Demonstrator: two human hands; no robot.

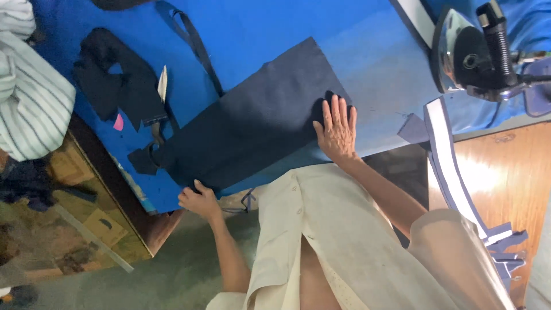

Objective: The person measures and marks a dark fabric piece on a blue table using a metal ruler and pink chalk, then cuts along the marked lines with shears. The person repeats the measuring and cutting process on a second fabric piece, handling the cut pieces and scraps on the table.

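A large dark navy fabric panel [252, 126] lies spread on a blue padded table top [258, 26]. My right hand [337, 131] rests flat on the panel's right corner, palm down with the fingers spread. My left hand [198, 199] is at the panel's near left edge, its fingers closed on the cloth at the table's rim. My cream shirt fills the lower part of the view.
Black fabric scraps [117, 80], a dark strap [195, 43] and a small pink chalk piece [119, 122] lie to the left. A steam iron [468, 51] stands at the top right. A striped cloth [28, 97] hangs far left. Grey-blue cut pieces [450, 166] lie beside a wooden surface [508, 178].
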